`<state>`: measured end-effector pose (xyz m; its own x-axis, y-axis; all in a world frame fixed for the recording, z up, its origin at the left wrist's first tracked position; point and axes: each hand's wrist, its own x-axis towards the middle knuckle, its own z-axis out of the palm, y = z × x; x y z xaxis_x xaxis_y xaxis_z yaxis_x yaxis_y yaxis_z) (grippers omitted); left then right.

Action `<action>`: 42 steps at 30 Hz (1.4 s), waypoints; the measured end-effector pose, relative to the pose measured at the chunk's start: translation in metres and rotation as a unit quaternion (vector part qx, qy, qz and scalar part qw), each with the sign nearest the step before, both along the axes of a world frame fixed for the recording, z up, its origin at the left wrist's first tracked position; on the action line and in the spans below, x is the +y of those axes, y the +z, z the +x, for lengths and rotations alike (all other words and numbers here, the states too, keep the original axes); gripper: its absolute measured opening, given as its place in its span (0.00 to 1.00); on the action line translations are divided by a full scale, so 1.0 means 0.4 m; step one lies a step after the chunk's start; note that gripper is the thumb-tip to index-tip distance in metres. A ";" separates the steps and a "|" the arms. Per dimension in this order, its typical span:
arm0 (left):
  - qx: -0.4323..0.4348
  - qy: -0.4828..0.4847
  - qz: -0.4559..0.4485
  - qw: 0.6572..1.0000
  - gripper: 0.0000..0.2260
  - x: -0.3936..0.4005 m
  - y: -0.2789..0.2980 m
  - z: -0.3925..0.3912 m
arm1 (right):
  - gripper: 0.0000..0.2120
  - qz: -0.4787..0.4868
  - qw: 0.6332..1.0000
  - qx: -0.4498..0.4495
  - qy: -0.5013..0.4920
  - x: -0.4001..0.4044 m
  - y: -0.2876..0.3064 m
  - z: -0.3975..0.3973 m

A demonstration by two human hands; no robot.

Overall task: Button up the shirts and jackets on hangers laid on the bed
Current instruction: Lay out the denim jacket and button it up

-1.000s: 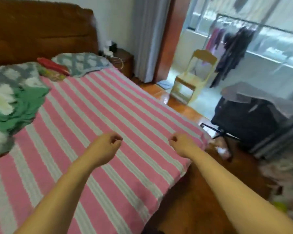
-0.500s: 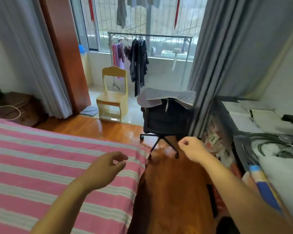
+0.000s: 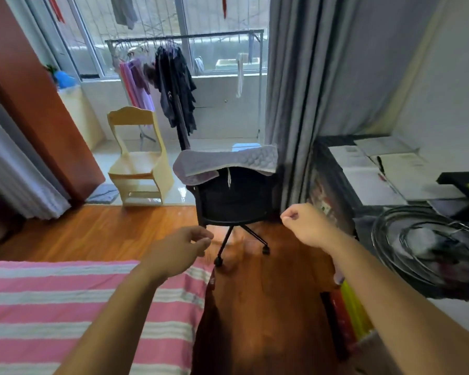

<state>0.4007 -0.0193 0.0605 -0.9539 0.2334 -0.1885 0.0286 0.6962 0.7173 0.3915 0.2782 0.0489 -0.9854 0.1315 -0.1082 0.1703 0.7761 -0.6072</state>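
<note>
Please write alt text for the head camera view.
Two bare forearms reach forward, left hand loosely curled, right hand fisted, both empty, over a pink striped bed corner, facing a black office chair and a balcony clothes rack.

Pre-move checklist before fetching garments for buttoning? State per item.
1. Left hand free: ok, fingers loosely curled, holding nothing.
2. Right hand free: ok, curled into a fist, nothing seen in it.
3. Bed has room to lay garments: ok for the striped corner in view; the rest is out of frame.
4. Shirts or jackets on the bed: not ok, none in view.
5. Garments available: ok, dark clothes hang on the rack by the window; buttons cannot tell.
6. Path to rack: not ok, the black chair stands in the way.
</note>
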 end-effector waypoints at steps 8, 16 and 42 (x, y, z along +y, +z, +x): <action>-0.010 -0.018 0.068 0.997 0.09 0.064 -0.087 -0.309 | 0.10 0.051 0.999 -0.008 -0.005 0.069 -0.016 -0.266; 0.026 0.017 0.045 0.998 0.13 0.028 -0.125 -0.684 | 0.08 0.061 0.996 -0.014 -0.066 0.078 -0.097 -0.562; 0.072 0.103 -0.169 0.978 0.24 0.297 -0.336 -1.078 | 0.12 0.099 0.983 0.050 0.147 0.182 -0.297 -1.140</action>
<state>-0.0306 0.0994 -0.0738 -0.9964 -0.0181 -0.0822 -0.0529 0.8942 0.4445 -0.0645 0.3509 -0.0699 -0.9884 -0.1514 -0.0098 -0.1315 0.8872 -0.4422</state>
